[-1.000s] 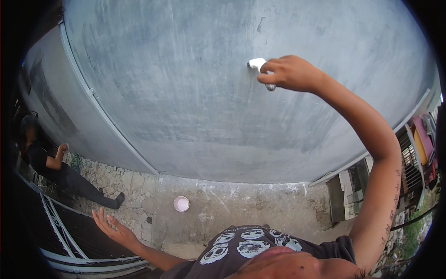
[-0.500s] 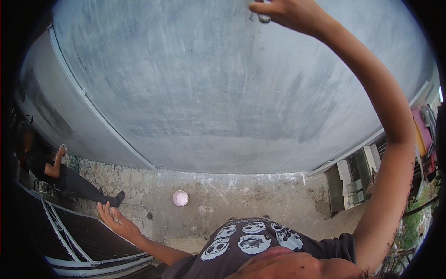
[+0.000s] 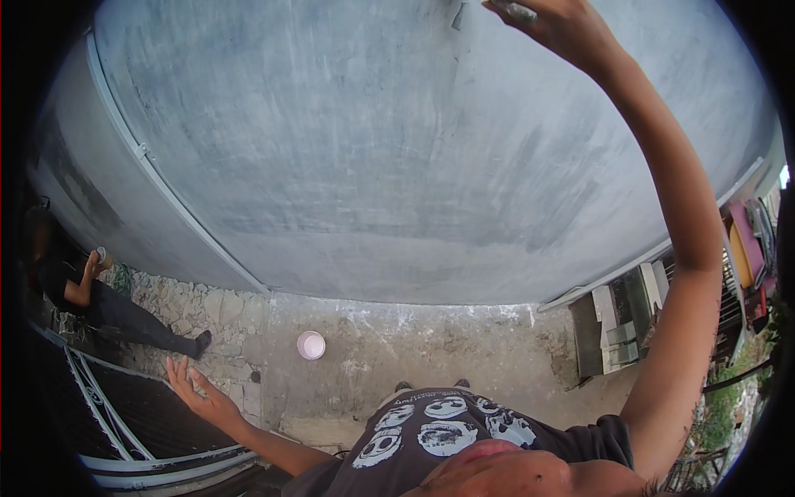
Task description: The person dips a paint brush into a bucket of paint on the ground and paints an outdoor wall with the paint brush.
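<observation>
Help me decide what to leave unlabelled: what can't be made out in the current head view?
All in the head view:
Far end of the tool handle in the right hand: hidden behind that hand or cut off by the top edge.
Item in the co-worker's hand: too small to identify.
Fill level of the pink bucket: too small to tell.
Wearer's shoes: mostly hidden by the printed shirt.

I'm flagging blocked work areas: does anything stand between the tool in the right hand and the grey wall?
Nothing visible stands between the hand tool in the right hand and the grey wall, though the tool's far end cannot be seen. The pinkish bucket sits on the ground, well below.
</observation>
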A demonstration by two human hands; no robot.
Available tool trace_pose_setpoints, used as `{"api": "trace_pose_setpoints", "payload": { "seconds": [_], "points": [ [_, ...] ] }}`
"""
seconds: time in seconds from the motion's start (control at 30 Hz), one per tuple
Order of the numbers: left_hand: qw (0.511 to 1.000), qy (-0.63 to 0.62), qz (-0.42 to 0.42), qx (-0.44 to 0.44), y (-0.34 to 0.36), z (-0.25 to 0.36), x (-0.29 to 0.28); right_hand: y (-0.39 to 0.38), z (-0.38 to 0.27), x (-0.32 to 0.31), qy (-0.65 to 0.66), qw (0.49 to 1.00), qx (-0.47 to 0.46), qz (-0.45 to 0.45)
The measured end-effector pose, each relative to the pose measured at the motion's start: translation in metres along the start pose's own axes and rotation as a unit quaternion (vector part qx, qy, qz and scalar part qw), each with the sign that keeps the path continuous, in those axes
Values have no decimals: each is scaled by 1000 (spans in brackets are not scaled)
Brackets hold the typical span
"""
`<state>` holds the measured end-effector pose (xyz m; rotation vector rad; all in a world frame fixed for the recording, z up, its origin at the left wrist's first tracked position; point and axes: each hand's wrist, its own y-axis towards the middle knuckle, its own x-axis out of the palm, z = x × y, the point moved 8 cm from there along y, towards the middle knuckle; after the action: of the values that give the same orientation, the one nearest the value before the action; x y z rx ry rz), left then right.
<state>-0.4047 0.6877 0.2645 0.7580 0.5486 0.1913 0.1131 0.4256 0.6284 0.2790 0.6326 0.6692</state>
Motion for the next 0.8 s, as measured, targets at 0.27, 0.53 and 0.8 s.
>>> {"api": "trace_pose_setpoints", "payload": {
  "seconds": [0.27,0.53,0.8],
  "points": [
    [999,-19,-34,-6,-14,5,25,-9,-6,9,-27,1000,11,-4],
    [999,-5,-49,-11,-20,0,22,-78,-176,95,202,910,17,-363],
    [997,-55,-59,-5,-14,18,43,32,-9,-42,24,994,103,23]
  ]
}}
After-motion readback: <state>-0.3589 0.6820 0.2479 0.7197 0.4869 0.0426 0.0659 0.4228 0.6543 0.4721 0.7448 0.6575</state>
